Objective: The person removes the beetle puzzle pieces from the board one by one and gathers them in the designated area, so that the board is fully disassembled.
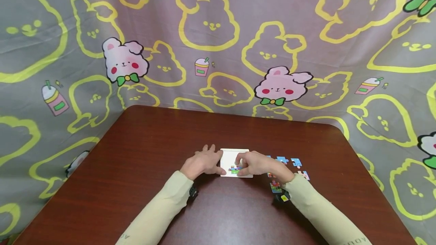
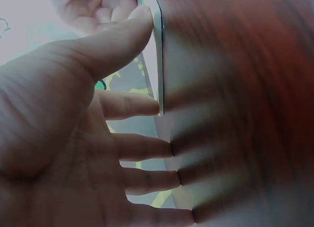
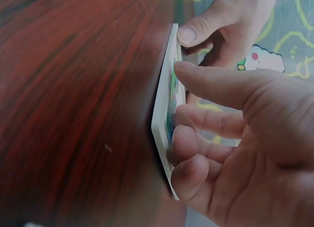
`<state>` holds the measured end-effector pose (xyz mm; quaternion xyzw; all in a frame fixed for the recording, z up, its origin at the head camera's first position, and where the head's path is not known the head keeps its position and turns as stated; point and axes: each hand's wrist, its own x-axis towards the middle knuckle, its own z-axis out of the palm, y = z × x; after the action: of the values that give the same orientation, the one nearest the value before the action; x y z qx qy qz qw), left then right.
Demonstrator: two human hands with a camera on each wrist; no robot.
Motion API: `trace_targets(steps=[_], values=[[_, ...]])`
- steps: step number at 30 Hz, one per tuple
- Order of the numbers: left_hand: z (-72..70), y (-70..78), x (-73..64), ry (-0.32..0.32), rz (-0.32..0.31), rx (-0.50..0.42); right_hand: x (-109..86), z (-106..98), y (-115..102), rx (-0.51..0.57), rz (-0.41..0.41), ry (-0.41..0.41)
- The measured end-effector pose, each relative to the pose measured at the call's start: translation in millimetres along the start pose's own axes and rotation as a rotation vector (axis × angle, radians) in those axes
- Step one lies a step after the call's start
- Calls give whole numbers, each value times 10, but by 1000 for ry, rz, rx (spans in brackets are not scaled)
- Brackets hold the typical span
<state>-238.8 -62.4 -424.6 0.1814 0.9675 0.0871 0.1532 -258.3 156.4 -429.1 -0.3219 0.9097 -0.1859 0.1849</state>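
A small white puzzle tray point(image 1: 227, 157) lies flat on the table. Colourful joined jigsaw pieces point(image 1: 233, 169) sit near its front edge. My left hand point(image 1: 205, 161) steadies the tray's left side: the thumb is on its rim, the index fingertip touches a corner, and the other fingers reach straight to the table. Over the tray's right part, my right hand point(image 1: 256, 163) has its fingers bent. In the right wrist view, its thumb and index finger are on a jigsaw piece point(image 3: 173, 85) in the tray, seemingly pinching it. The hand hides much of that piece.
Several loose jigsaw pieces lie right of the tray, among them a blue one point(image 1: 282, 159), another blue one point(image 1: 296, 162) and a green-red one point(image 1: 275, 187) by the right wrist. The brown table point(image 1: 153, 143) meets a patterned cloth point(image 1: 211, 86) at the back.
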Motion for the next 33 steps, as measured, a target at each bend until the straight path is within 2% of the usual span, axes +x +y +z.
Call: trace_targets(steps=[9,25,33], values=[[9,9,12,6,7,7,23,40,-57,-46,-45,45],[12,22,22,8,-2,11,34,78,-2,-31,-39,81],[19,27,6,21,2,27,40,60,16,-3,-118,72]])
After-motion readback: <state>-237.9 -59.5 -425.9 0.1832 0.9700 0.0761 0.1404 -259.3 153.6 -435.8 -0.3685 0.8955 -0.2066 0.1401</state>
